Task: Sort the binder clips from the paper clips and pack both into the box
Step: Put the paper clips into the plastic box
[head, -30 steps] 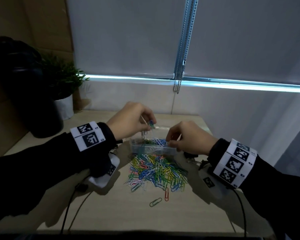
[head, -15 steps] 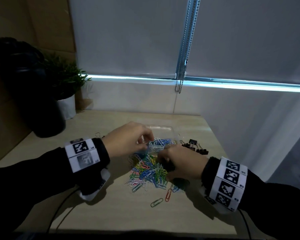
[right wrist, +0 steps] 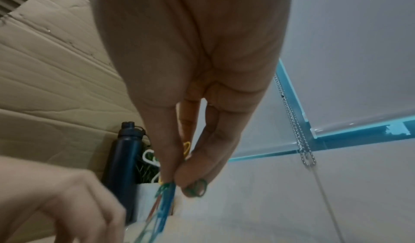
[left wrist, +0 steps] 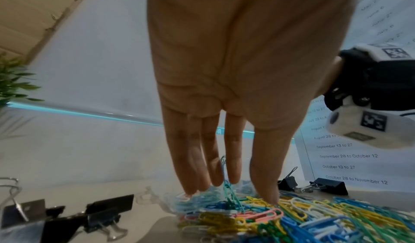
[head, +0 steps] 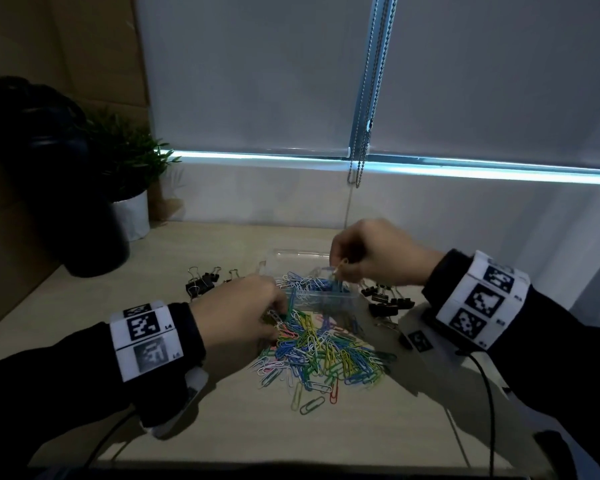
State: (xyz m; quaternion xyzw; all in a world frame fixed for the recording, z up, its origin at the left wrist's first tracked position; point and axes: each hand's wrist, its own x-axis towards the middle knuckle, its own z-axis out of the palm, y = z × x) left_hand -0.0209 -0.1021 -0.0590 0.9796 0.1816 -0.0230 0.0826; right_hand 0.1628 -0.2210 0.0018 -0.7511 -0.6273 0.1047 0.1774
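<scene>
A clear plastic box (head: 305, 253) stands at the back of the table with paper clips in it. In front of it lies a pile of coloured paper clips (head: 323, 351) (left wrist: 314, 216). Black binder clips lie left of the box (head: 201, 284) (left wrist: 107, 211) and right of it (head: 387, 301). My left hand (head: 278, 317) (left wrist: 235, 191) reaches its fingertips into the pile's far left edge, and a teal clip stands up between two fingers. My right hand (head: 338, 268) (right wrist: 177, 181) hovers over the box's right end and pinches several paper clips between thumb and fingers.
A dark bottle (head: 66, 188) (right wrist: 125, 158) and a plant in a white pot (head: 132, 209) stand at the back left. A blind chain (head: 361, 133) hangs behind the box. A few loose clips (head: 312, 405) lie toward the front edge. A printed sheet of dates (left wrist: 350, 156) hangs at the right.
My left hand came down from above the box to the pile. My right hand dipped into the pile, then rose over the box with clips in its pinch.
</scene>
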